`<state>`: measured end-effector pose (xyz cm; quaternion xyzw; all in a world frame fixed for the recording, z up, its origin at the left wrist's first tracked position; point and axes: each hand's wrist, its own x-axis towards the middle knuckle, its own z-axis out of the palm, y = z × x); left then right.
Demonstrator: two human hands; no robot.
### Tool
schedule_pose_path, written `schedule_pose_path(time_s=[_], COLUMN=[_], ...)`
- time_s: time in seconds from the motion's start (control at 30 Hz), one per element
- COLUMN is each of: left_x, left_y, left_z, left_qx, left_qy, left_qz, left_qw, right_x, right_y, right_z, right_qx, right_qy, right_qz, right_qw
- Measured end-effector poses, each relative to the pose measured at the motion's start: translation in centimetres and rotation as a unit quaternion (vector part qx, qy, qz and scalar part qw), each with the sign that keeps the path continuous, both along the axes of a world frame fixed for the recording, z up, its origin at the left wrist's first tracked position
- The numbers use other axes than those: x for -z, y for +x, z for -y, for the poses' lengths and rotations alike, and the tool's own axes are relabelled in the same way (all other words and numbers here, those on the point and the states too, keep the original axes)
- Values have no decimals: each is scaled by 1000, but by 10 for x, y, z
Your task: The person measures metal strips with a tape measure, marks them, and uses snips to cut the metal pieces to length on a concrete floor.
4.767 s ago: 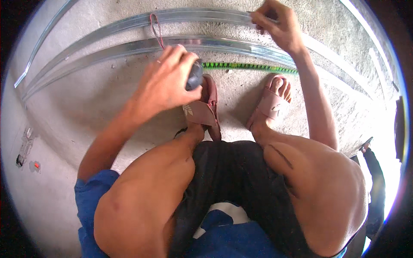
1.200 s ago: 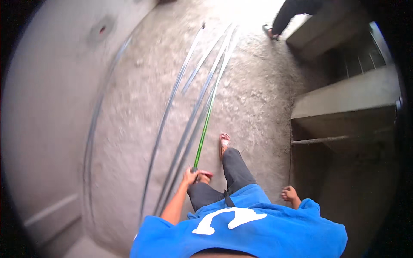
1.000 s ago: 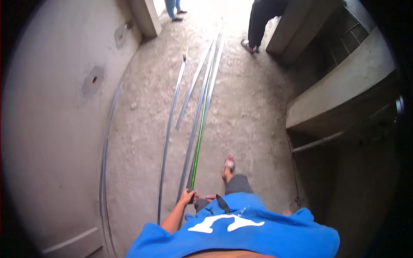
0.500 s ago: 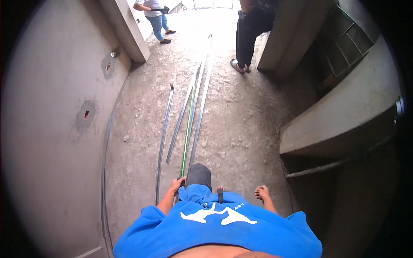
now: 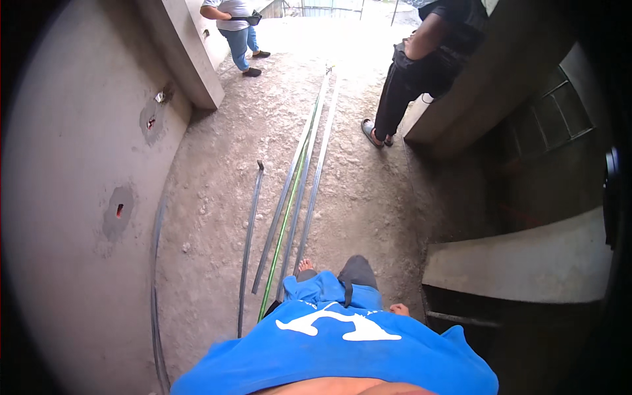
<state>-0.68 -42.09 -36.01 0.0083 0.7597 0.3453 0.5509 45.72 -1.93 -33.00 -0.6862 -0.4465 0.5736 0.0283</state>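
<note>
While the right hand (image 5: 398,309) hangs empty and the left stays hidden, the long metal channels (image 5: 299,191) look light, springy; best gripped mid-length.

One view only, from the head of a standing person, looking steeply down and forward along the concrete floor (image 5: 217,197); the blue shirt (image 5: 342,342) fills the lower edge, close under the lens; the long metal strips (image 5: 309,178) run away toward the top; two other people (image 5: 428,59) stand far off near the upper rim; edges bend and darken outward.
</note>
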Motion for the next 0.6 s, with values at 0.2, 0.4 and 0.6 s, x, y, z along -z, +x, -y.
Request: schedule_pose_path(time_s=[0.2,0.4,0.6], left_x=[-84,-169,-310], left_y=[-35,-40,-66], left_z=[-13,-50,-136], left_qx=[-123,-238,-115], left_qy=[-42,-47,-202], left_qz=[-15,-57,-2], left_qw=[991,969,973], right_x=[27,106,85], right_y=[-47,-98,-278], right_z=[-84,-230,-464], right_qx=[-179,-298,-163], right_qy=[67,126,-76], right_qz=[73,8,3], right_qw=[979,946,984])
